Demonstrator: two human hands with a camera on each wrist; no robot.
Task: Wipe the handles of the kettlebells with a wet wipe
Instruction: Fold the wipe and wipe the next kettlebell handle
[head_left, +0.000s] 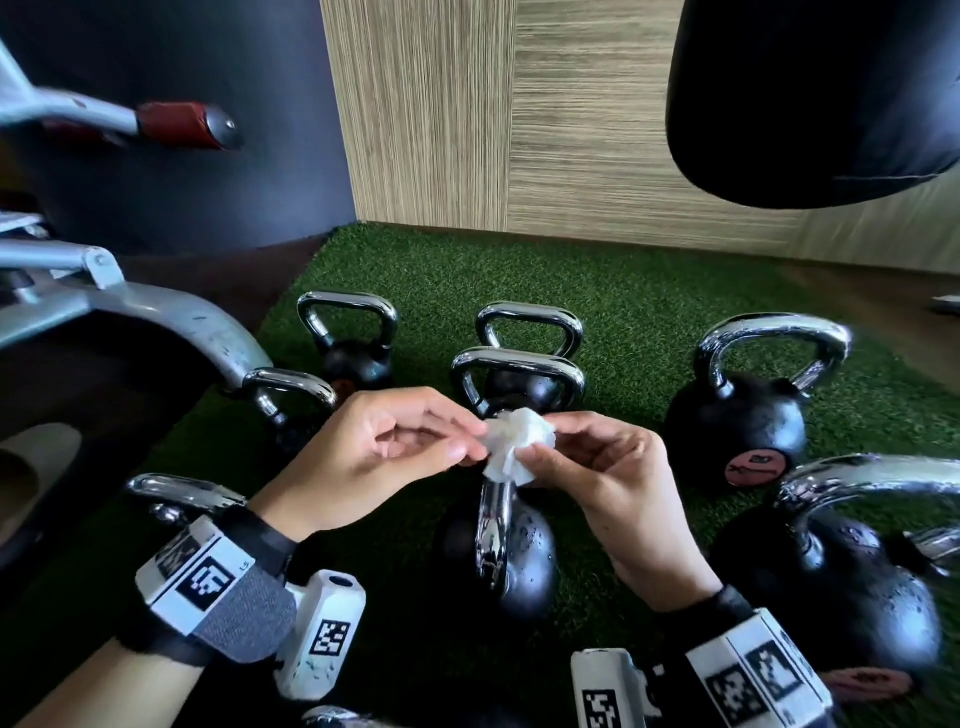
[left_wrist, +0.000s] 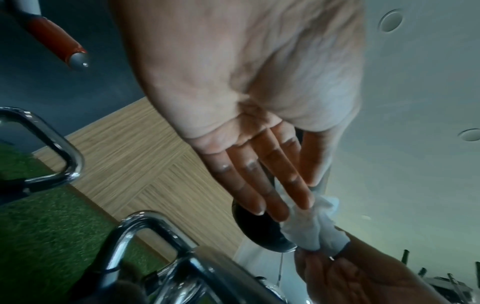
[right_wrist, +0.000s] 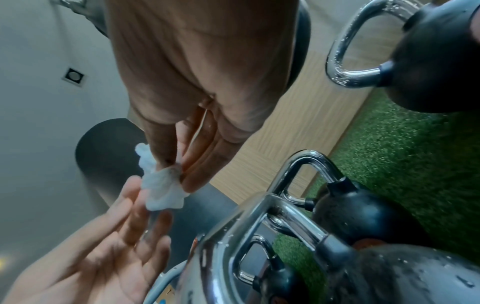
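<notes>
A crumpled white wet wipe (head_left: 514, 441) hangs in the air between both hands. My left hand (head_left: 475, 441) pinches its left edge with thumb and fingertips, the fingers nearly straight in the left wrist view (left_wrist: 309, 195). My right hand (head_left: 545, 441) pinches the wipe's right side (right_wrist: 161, 191) between thumb and fingers (right_wrist: 192, 181). Straight below the hands stands a black kettlebell (head_left: 524, 566) with a chrome handle (head_left: 493, 525), wet with droplets. Neither hand touches any kettlebell.
Several more chrome-handled kettlebells stand on green turf (head_left: 623, 280): two small ones behind (head_left: 348, 317), (head_left: 517, 364), large ones at the right (head_left: 737, 426), (head_left: 841, 587). A grey machine frame (head_left: 156, 317) is at the left. A black punching bag (head_left: 810, 93) hangs at upper right.
</notes>
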